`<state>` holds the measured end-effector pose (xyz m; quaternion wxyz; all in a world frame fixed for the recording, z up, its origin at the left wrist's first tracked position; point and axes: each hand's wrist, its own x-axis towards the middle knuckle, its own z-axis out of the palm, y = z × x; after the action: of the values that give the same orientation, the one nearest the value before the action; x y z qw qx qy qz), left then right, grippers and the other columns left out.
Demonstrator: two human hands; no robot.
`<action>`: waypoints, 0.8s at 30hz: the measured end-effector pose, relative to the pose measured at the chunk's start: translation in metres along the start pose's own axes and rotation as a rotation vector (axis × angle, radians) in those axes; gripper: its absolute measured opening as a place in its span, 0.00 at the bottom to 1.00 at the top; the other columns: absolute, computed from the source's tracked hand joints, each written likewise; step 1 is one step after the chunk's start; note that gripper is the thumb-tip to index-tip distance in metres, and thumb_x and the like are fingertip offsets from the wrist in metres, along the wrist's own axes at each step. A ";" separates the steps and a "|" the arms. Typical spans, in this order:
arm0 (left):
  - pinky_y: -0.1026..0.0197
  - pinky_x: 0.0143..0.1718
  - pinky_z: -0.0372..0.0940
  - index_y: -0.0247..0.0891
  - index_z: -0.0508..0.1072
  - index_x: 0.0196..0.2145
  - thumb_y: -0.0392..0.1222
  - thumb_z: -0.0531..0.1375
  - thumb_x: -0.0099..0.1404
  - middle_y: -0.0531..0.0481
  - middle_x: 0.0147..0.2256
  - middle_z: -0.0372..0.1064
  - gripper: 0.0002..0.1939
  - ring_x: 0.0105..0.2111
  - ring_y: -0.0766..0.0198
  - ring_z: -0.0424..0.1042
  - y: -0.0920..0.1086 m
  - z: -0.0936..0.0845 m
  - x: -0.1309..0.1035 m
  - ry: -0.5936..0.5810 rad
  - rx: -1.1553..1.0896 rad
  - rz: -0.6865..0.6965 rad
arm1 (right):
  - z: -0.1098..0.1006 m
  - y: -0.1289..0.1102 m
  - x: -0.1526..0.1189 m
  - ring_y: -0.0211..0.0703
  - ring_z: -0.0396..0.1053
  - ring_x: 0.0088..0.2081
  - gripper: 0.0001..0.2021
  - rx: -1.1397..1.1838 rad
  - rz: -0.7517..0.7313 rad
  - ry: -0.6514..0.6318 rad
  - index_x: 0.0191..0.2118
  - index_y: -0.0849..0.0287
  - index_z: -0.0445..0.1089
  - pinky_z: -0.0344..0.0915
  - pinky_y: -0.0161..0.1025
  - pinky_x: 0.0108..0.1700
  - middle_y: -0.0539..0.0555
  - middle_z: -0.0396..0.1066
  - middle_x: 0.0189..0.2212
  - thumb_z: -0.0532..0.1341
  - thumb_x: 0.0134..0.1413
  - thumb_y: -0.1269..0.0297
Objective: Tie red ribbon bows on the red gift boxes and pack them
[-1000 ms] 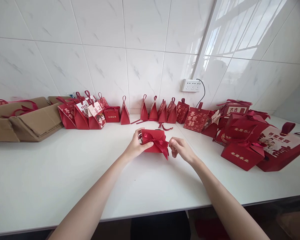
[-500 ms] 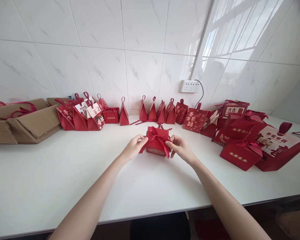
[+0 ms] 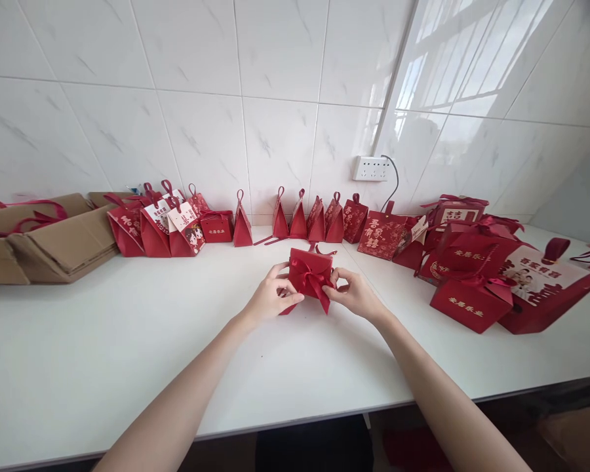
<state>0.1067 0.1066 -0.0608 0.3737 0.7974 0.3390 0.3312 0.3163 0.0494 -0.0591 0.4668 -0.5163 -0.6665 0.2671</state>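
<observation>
1. Head view, place: the red gift box (image 3: 305, 259) is around the middle of the desk (image 3: 142, 367), well in from the front edge and short of the back edge. Its bowed face is turned to the camera; whether its base rests on the desk is hidden.
2. Head view, hands: the left hand (image 3: 273, 296) curls round the box's left side, thumb in front. The right hand (image 3: 354, 292) is narrow, thumb and fingers pinching the box's right edge beside the ribbon bow (image 3: 314, 279); I cannot tell whether ribbon is caught too.
3. Head view, handling: the box looks like folded card, so probably light, fairly stiff along its creases and easily dented. The ribbon looks soft and slippery. Gripping opposite sides near the folds, lightly, should spare the panels and bow.
</observation>
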 end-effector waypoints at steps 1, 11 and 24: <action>0.52 0.42 0.67 0.39 0.73 0.22 0.51 0.63 0.51 0.47 0.61 0.50 0.12 0.46 0.52 0.69 -0.001 0.001 0.000 0.017 -0.005 -0.005 | 0.001 0.003 0.001 0.36 0.64 0.27 0.11 -0.048 -0.036 0.024 0.23 0.56 0.57 0.69 0.40 0.34 0.47 0.63 0.25 0.60 0.48 0.61; 0.53 0.48 0.64 0.41 0.64 0.43 0.50 0.56 0.61 0.45 0.47 0.63 0.15 0.49 0.57 0.64 -0.006 -0.003 0.003 0.285 0.072 0.090 | 0.002 0.004 0.001 0.38 0.64 0.33 0.07 -0.082 -0.123 -0.003 0.23 0.56 0.59 0.69 0.42 0.41 0.50 0.61 0.31 0.59 0.46 0.66; 0.56 0.46 0.66 0.40 0.68 0.30 0.46 0.56 0.62 0.45 0.51 0.58 0.08 0.49 0.58 0.65 0.000 -0.005 0.001 0.215 0.144 0.276 | 0.003 -0.002 0.001 0.39 0.67 0.30 0.12 0.023 -0.008 -0.019 0.27 0.57 0.63 0.68 0.44 0.40 0.50 0.69 0.27 0.60 0.50 0.55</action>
<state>0.1035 0.1095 -0.0582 0.2283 0.8209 0.2871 0.4376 0.3130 0.0504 -0.0586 0.4673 -0.5059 -0.6698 0.2777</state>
